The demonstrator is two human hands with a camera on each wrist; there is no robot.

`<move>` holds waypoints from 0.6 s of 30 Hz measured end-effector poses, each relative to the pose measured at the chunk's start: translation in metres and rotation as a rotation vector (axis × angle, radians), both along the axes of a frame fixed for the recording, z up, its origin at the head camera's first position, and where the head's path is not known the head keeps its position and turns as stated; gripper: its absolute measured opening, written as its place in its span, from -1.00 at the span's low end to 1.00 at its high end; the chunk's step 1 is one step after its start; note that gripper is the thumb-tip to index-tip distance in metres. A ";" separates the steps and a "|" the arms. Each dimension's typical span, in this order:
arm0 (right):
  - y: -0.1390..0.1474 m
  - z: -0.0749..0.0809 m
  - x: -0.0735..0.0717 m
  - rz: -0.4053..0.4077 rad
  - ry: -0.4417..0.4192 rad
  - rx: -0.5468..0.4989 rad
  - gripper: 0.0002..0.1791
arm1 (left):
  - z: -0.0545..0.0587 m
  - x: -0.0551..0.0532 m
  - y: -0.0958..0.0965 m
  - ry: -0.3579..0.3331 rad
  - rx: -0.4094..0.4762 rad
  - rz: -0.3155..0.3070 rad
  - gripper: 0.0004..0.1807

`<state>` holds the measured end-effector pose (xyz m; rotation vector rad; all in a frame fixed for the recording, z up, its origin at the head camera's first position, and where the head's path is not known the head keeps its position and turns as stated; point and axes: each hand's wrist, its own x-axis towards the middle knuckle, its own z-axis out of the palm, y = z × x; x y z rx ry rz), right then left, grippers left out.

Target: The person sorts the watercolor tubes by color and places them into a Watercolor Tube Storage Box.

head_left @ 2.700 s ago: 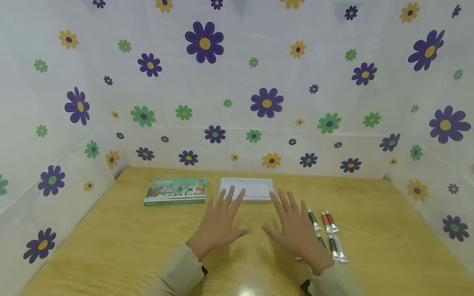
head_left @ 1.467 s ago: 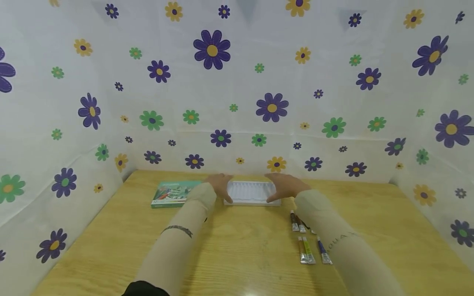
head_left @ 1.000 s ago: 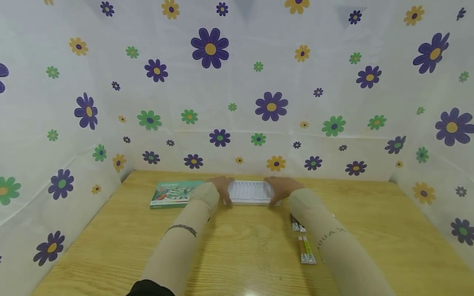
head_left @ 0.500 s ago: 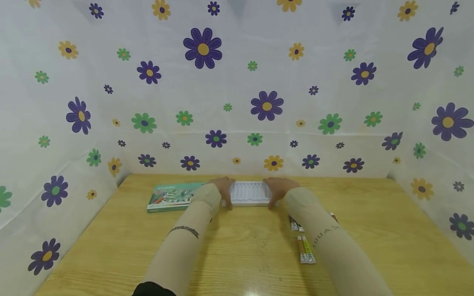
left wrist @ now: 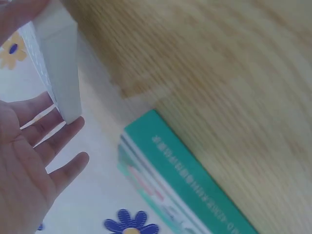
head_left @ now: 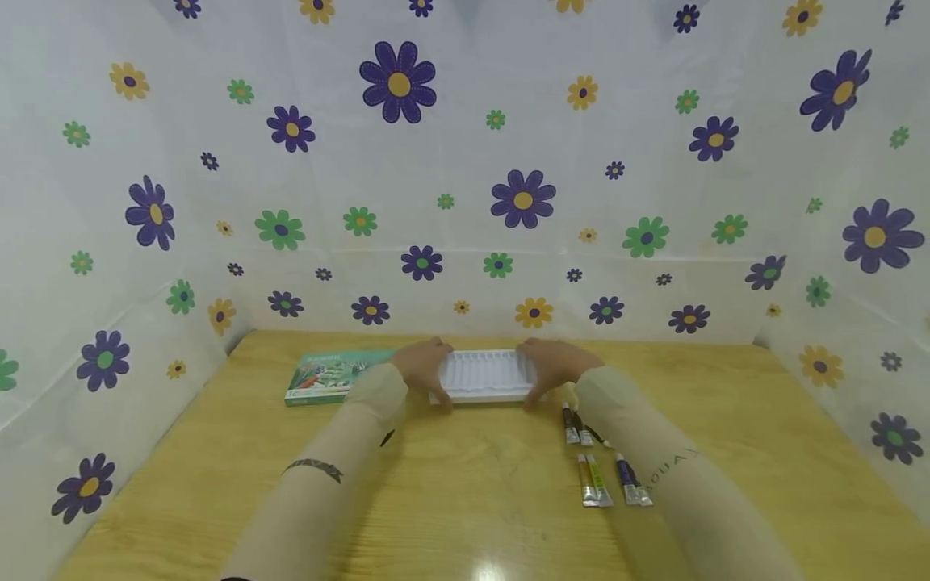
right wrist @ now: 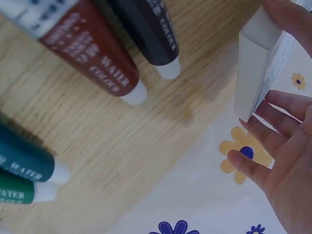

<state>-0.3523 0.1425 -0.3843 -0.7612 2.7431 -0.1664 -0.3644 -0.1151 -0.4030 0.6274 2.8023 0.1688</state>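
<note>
A white box with a slotted plastic tray [head_left: 487, 373] lies near the back of the wooden table. My left hand [head_left: 427, 369] holds its left end, thumb at the near edge and fingers at the far edge. At the opposite end, my right hand [head_left: 555, 365] grips it the same way. The left wrist view shows fingertips against the box's plain end wall [left wrist: 61, 68], with the little finger free. In the right wrist view, the other end wall [right wrist: 252, 68] sits between thumb and fingers.
A green printed box [head_left: 330, 379] lies left of the tray, partly behind my left hand and sleeve. Several watercolour tubes [head_left: 590, 482] lie at the right, some hidden under my right forearm. A red-brown tube [right wrist: 97, 53] is close to that wrist. Flower-printed cloth [head_left: 465, 161] encloses the table.
From spread open above the table, both hands have reached forward and closed on the tray's two ends. Since then they have stayed there, the tray hardly shifting while the head view moves slightly.
</note>
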 end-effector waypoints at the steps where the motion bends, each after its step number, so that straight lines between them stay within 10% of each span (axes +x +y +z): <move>1: 0.001 0.002 0.003 0.010 0.006 -0.009 0.13 | 0.003 0.004 -0.001 0.003 0.004 -0.007 0.20; 18: 0.013 0.004 0.081 0.085 0.149 0.000 0.17 | 0.023 0.094 -0.004 0.081 -0.080 -0.156 0.20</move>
